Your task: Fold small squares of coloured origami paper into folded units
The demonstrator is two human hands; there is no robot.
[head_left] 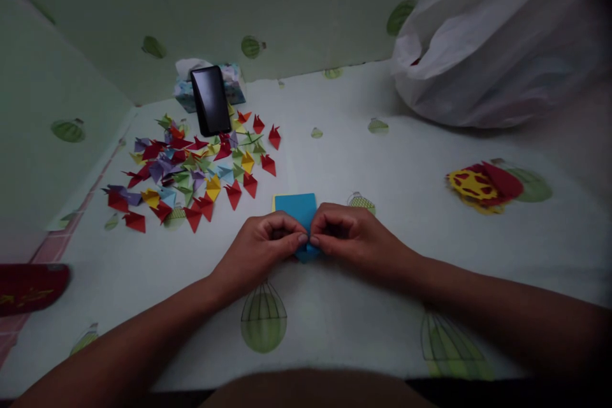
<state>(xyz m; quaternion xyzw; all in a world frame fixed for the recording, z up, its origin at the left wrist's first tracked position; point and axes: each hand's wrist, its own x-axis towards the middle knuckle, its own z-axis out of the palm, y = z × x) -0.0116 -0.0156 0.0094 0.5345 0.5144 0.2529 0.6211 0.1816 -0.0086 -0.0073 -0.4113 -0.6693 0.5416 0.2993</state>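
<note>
Both hands meet at the middle of the table, fingertips almost touching. My left hand (271, 239) is closed in a pinch on a small piece of folded blue paper (305, 255). My right hand (351, 239) pinches the same paper from the other side, thumb and forefinger pressed together. Most of the folded piece is hidden by my fingers; a pointed lower end shows beneath the thumbs. Just beyond my fingertips lies blue square paper (295, 205), with a yellow edge showing at its left side.
Many small folded paper cranes (191, 172) spread over the back left. Behind them a black phone (211, 102) leans on a tissue box (234, 81). A white plastic bag (478, 70) stands back right, near red and yellow cut-paper pieces (478, 185). A red object (33, 289) lies far left.
</note>
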